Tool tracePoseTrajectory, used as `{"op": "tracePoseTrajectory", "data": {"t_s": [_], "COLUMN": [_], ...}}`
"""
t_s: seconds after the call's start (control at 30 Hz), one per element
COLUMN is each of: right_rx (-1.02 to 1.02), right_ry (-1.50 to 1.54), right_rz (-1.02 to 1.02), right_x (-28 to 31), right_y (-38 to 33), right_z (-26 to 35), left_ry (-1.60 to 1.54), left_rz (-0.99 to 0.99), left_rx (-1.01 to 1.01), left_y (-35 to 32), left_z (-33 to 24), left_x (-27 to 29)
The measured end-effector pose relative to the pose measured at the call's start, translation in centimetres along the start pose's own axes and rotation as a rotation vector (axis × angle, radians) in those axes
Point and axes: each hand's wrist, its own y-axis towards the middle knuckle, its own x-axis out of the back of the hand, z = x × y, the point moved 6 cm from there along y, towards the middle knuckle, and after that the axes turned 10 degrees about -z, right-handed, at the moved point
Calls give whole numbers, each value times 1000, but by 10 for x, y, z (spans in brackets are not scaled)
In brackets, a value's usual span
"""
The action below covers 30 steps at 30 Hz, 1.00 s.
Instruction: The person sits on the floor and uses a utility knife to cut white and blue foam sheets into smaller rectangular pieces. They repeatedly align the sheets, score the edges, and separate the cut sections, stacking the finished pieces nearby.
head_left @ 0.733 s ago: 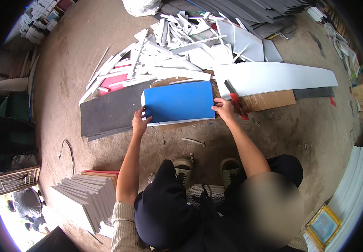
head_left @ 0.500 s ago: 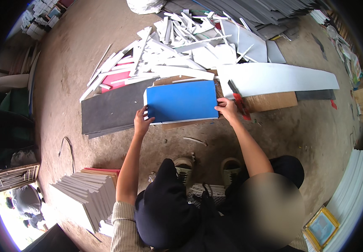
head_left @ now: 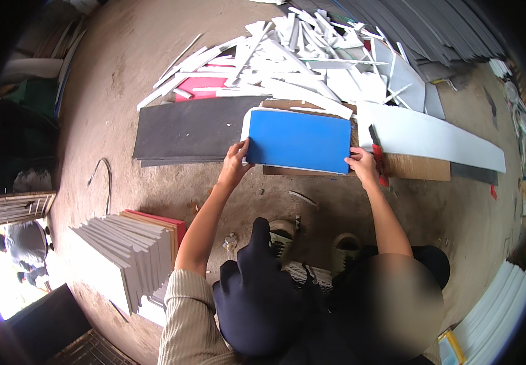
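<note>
A rectangular blue board (head_left: 299, 140), with a white layer showing along its left and near edges, lies between my hands over brown cardboard (head_left: 275, 171). My left hand (head_left: 235, 163) is closed on its near left corner, thumb toward the near edge. At the right short edge, my right hand (head_left: 362, 164) pinches the board between thumb and fingers. Just right of that hand rests a utility knife (head_left: 377, 157) with red and black parts, lying across the white sheet and the cardboard.
White offcut strips (head_left: 293, 55) are heaped beyond the board. Dark sheets (head_left: 193, 131) lie to its left, a long white sheet (head_left: 439, 137) to its right. Cut boards (head_left: 126, 255) stand stacked near my left arm; more white sheets (head_left: 500, 310) lean at the lower right.
My view has turned, so the whole scene sits further right and is slightly rotated. Both hands stay at the blue board's ends.
</note>
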Motion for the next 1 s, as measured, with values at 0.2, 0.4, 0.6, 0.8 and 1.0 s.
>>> {"op": "tracePoseTrajectory", "data": {"t_s": [0.2,0.4,0.6,0.8,1.0], "right_rx": [-27,-74,-143,-161,-15], "right_ry": [30,-17,-119,-85,-196], "right_rz": [-12,19,42,63,-13], "right_x": [4,3,1,3,-3], "right_y": [0,2,-3,-1,1], "right_z": [4,8,18,16,23], "left_ry": [84,-16,8,23,1], "left_rz": [15,-21,22,21,15], "left_rx": [-19,61,76,59,137], "left_y": [4,5,1,3,1], "left_z": [-3,4,4,6,12], "left_x": [5,4,2,0,1]}}
